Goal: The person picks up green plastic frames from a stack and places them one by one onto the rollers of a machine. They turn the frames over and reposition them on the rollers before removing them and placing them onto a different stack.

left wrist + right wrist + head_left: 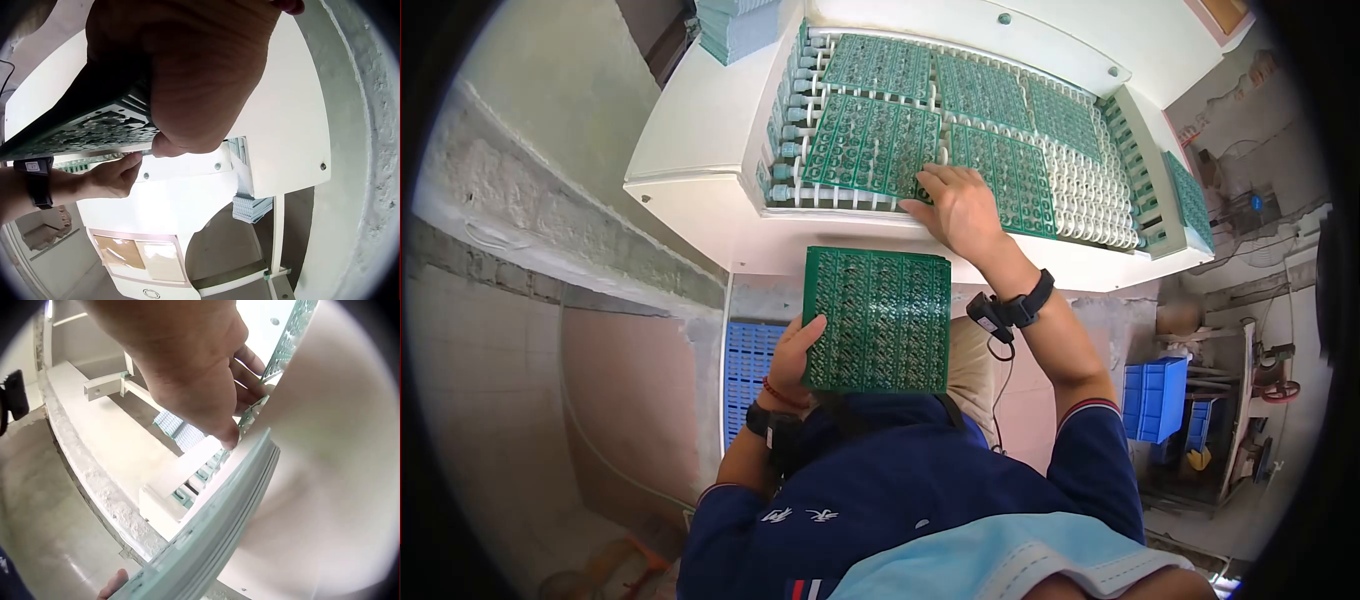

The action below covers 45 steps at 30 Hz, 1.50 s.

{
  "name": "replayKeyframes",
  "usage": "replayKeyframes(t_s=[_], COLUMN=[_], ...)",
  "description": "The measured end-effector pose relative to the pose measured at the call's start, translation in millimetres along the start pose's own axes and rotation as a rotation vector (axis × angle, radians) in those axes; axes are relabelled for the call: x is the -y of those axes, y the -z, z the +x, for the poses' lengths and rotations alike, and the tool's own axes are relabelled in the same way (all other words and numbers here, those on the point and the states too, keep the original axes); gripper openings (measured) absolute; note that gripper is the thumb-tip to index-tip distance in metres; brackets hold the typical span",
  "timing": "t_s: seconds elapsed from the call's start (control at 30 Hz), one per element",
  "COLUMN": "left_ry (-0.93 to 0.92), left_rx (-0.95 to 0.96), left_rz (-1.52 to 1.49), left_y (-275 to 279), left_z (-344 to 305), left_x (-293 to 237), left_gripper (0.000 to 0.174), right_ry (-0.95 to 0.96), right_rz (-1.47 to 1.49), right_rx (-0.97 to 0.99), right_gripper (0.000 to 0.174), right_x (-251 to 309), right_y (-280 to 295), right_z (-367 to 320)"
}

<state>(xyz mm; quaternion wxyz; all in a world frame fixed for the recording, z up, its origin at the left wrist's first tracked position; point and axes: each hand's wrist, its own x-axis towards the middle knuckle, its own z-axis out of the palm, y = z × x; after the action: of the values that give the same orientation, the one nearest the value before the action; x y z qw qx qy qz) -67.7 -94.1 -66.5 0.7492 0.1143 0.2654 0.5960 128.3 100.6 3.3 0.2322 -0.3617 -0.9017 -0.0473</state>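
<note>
My left hand (794, 358) grips a stack of green circuit boards (880, 320) at its left side, the thumb over the top board. In the right wrist view, the layered edges of the stack (240, 515) show below the right hand. My right hand (966, 212) is at the near right corner of a circuit board (870, 145) lying on the conveyor rollers, fingers and thumb curled at that corner. The right wrist view shows the thumb near the board's edge and the fingers beyond it. Another circuit board (1005, 175) lies just right of this hand.
More circuit boards (980, 88) lie farther back on the white rollers (1090, 195). The machine's white front rail (700, 215) runs between the stack and the rollers. Pale blue sheets (738, 30) are piled at back left. Blue crates (1155, 400) stand at right.
</note>
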Motion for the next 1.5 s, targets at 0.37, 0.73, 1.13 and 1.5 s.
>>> replayKeyframes(t_s=[0.37, 0.73, 1.13, 1.5], left_ry=[-0.102, -0.175, -0.259, -0.114], left_rx=[0.016, 0.032, -0.026, -0.083], left_rz=[0.017, 0.141, 0.283, -0.049], left_y=[-6, -4, -11, -12], left_z=[-1, 6, 9, 3], left_x=[-5, 7, 14, 13], left_gripper=[0.033, 0.033, 0.035, 0.044], right_ry=[-0.404, -0.868, -0.327, -0.913], right_rz=[0.652, 1.144, 0.287, 1.117], right_rx=[0.163, 0.323, -0.139, -0.594], right_gripper=[0.030, 0.020, 0.019, 0.015], right_x=[18, 37, 63, -132], right_y=[64, 47, 68, 87], right_z=[-71, -123, -117, -119])
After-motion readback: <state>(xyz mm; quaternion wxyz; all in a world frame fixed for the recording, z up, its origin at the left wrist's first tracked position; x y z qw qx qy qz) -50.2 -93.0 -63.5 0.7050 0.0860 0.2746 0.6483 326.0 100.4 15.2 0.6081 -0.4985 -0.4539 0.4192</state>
